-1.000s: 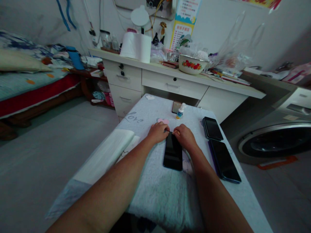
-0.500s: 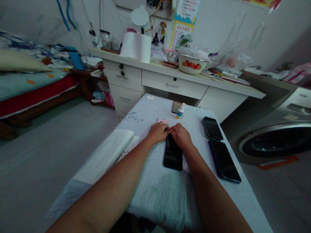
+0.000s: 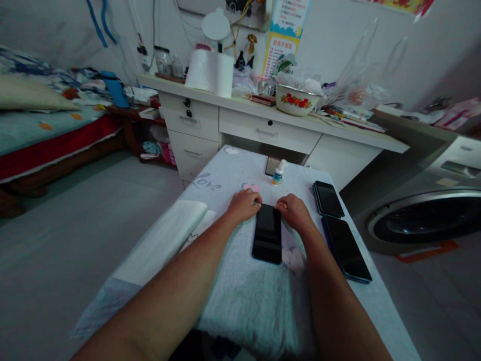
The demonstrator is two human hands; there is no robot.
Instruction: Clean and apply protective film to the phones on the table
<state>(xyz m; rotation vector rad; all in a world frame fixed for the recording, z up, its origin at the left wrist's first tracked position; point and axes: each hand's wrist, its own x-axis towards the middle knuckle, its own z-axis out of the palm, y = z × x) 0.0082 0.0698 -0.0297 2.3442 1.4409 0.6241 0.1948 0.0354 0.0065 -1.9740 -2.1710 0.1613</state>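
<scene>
A black smartphone (image 3: 267,235) lies face up on the cloth-covered table between my forearms. My left hand (image 3: 244,204) is closed, its fingertips at the phone's upper left corner. At the upper right corner, the curled fingers of my right hand (image 3: 294,210) pinch the phone's edge; whether a thin film is also between them is too small to tell. Beyond the hands stand a small white spray bottle (image 3: 278,173) and, flat behind it, another phone-like device (image 3: 272,166).
On the right side of the table lie a dark stack of devices (image 3: 328,199) and a larger black device (image 3: 346,249). White folded paper or cloth (image 3: 165,240) lies at the left. Behind is a white desk (image 3: 240,108); a washing machine (image 3: 428,200) stands at the right.
My right hand has moved right, away from my left hand, from the middle of the phone's top edge to its right corner. My left hand stays almost in place.
</scene>
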